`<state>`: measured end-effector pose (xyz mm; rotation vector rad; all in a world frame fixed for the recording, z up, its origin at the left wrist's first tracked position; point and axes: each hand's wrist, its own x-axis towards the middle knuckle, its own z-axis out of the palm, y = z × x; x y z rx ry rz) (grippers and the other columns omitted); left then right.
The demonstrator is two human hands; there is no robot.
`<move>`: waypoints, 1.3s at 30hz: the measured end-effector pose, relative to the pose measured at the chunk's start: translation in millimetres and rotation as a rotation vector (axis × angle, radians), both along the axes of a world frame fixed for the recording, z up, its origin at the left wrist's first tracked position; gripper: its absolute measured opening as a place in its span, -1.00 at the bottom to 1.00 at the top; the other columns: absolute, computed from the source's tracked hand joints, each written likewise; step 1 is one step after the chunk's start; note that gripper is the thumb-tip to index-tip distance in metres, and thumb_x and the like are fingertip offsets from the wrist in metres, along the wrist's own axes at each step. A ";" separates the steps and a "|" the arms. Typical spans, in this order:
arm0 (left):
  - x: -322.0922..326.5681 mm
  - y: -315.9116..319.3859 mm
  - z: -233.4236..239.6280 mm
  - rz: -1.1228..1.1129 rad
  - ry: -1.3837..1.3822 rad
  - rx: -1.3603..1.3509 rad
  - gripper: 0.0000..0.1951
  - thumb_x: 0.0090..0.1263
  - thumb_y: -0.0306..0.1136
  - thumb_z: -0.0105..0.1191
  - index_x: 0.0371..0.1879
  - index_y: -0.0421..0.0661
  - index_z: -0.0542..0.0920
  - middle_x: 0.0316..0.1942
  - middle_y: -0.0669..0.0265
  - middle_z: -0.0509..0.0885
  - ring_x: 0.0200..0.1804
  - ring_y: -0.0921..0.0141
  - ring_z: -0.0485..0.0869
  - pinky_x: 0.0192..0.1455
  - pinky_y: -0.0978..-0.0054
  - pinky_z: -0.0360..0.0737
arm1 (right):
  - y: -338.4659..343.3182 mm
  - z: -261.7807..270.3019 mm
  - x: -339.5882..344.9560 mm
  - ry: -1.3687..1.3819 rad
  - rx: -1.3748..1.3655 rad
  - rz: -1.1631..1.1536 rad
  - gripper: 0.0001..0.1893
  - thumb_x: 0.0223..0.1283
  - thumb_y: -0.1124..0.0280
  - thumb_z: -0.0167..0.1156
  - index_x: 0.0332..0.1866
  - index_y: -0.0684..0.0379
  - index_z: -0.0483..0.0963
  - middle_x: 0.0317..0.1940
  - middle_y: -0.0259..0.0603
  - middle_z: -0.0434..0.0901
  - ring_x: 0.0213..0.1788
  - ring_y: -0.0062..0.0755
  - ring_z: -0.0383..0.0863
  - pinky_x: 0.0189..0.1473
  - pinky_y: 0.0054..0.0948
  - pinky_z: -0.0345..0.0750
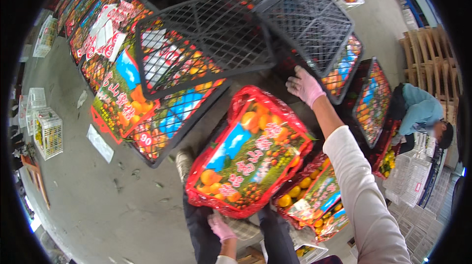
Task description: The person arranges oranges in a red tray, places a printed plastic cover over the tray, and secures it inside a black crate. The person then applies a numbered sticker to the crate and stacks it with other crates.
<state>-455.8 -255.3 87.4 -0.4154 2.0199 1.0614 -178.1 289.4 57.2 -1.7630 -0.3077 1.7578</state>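
In front of me stands a crate lined with red plastic film and topped by a printed fruit card (254, 153) with oranges and large characters. My right hand (304, 85), in a pink glove, is stretched past the crate's far right corner. Its fingers are apart, with nothing visible in them. Just beyond it is a black plastic lattice lid (309, 24) in a tilted stack. My left hand (221, 227), also gloved in pink, is low by the crate's near edge, above my thigh. Blur hides whether its fingers touch the film.
A black lattice lid (206, 39) lies askew over covered crates at the left, with loose labels (105, 31) nearby. Open fruit crates (295, 192) sit to the right. A person (420, 109) bends at far right near wooden pallets (429, 57). White baskets (48, 133) stand far left.
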 end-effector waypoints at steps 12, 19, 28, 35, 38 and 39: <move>-188.3 141.6 104.6 -0.776 0.151 0.174 -0.70 0.57 -0.32 -0.02 0.07 -0.30 0.59 0.01 0.04 0.70 0.05 0.19 0.68 0.16 0.32 0.57 | 45.5 -60.5 -136.3 0.314 0.268 -0.623 -0.86 0.39 0.31 0.18 -0.04 0.02 0.58 -0.04 -0.38 0.74 0.09 -0.32 0.72 -0.08 -0.31 0.60; -320.1 265.3 89.3 -1.113 0.765 0.295 -0.63 0.55 -0.32 0.00 0.20 -0.30 0.50 0.12 -0.05 0.61 0.10 0.08 0.64 0.11 0.23 0.58 | -10.5 65.5 -118.8 -0.159 0.558 -0.082 -0.74 0.53 0.21 0.00 0.00 0.12 0.57 -0.23 -0.31 0.71 -0.19 -0.40 0.70 -0.20 -0.35 0.66; -310.5 244.0 152.5 -0.143 -0.553 0.649 -0.09 0.40 0.40 -0.14 0.45 -0.18 0.28 0.35 -0.01 0.47 0.29 0.06 0.53 0.37 0.00 0.44 | -172.6 145.3 -17.5 0.049 0.447 -0.367 -0.54 0.33 -0.11 0.23 0.07 0.04 0.61 -0.08 -0.26 0.72 0.10 0.02 0.66 0.04 -0.10 0.63; -215.4 53.7 97.1 0.000 -0.422 0.188 -0.42 0.48 -0.07 0.09 0.37 -0.06 0.30 0.14 0.16 0.55 0.14 0.18 0.58 0.24 -0.01 0.56 | -304.3 136.4 59.8 -0.054 0.363 -0.370 -0.47 0.23 -0.15 0.31 0.10 0.05 0.57 -0.03 -0.31 0.67 0.06 -0.25 0.61 0.13 -0.16 0.55; -175.2 20.4 48.9 -0.053 -0.447 -0.054 -0.60 0.50 -0.35 0.05 0.28 -0.02 0.34 0.11 0.23 0.55 0.07 0.25 0.60 0.10 0.01 0.66 | -342.0 119.3 70.8 0.160 0.442 -0.344 -0.44 0.20 -0.12 0.35 0.14 0.07 0.56 0.03 -0.28 0.66 0.14 -0.26 0.60 0.22 -0.07 0.50; -164.7 16.7 35.6 -0.019 -0.481 -0.028 -0.63 0.49 -0.36 0.04 0.23 -0.01 0.36 0.08 0.24 0.56 0.04 0.26 0.61 0.07 0.01 0.67 | -354.8 113.9 70.9 0.133 0.431 -0.305 -0.42 0.19 -0.13 0.35 0.16 0.07 0.55 0.05 -0.28 0.66 0.16 -0.26 0.59 0.24 -0.06 0.49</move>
